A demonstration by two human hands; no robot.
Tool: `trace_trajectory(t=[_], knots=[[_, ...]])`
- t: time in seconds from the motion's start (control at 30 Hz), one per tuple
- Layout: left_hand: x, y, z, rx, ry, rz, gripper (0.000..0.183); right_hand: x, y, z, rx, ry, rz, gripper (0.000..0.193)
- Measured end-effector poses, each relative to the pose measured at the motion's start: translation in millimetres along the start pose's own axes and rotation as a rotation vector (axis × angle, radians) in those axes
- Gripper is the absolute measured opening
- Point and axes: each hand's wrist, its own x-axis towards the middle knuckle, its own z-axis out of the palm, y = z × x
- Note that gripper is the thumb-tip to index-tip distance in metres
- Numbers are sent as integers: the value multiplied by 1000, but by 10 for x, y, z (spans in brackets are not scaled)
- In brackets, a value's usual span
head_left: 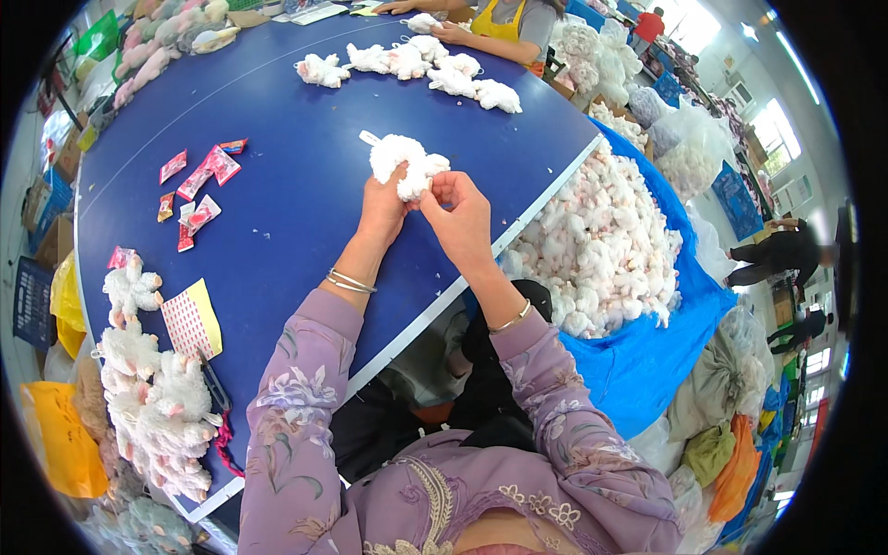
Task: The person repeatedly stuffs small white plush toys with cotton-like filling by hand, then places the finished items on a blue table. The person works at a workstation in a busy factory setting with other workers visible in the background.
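Note:
Over the blue table, a small white plush toy (398, 157) with a white tag at its upper left is held between both hands. My left hand (381, 205) wraps round its underside from the left. On the other side, my right hand (457, 215) pinches the toy's lower right end, thumb and fingers together. Whether those fingers also hold something small cannot be made out. A large heap of similar white plush pieces (601, 245) lies in a blue sheet (620, 388) to the right of the table edge.
Wrapped packets (205, 171) lie at left on the blue table (277, 120). A pile of white plush toys (157, 407) and a sticker sheet (192, 319) are at the near left. More white toys (407, 60) sit at the far side, beside a co-worker in a yellow apron (499, 32).

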Motion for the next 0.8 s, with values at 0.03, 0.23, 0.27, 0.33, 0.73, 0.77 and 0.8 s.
trace_trajectory(t=[0.03, 0.23, 0.27, 0.33, 0.73, 0.77, 0.8], knots=[[10, -15, -9, 0, -1, 9, 24, 14, -13, -14, -67, -7, -44, 14], [16, -57, 1, 149, 23, 45, 27, 80, -118, -135, -299, -44, -211, 13], [43, -95, -32, 187, 14, 92, 26, 103, -139, -140, -329, -70, -214, 13], [98, -167, -98, 261, -2, 186, 26, 128, -182, -170, -414, -137, -261, 14], [-51, -79, 31, 305, -53, 91, 17, 71, -191, -740, -665, -390, -491, 11], [-54, -67, 34, 295, -50, 99, 17, 58, -182, -739, -559, -392, -382, 10], [-47, -58, 42, 281, -47, 104, 17, 31, -170, -734, -452, -393, -274, 9]])
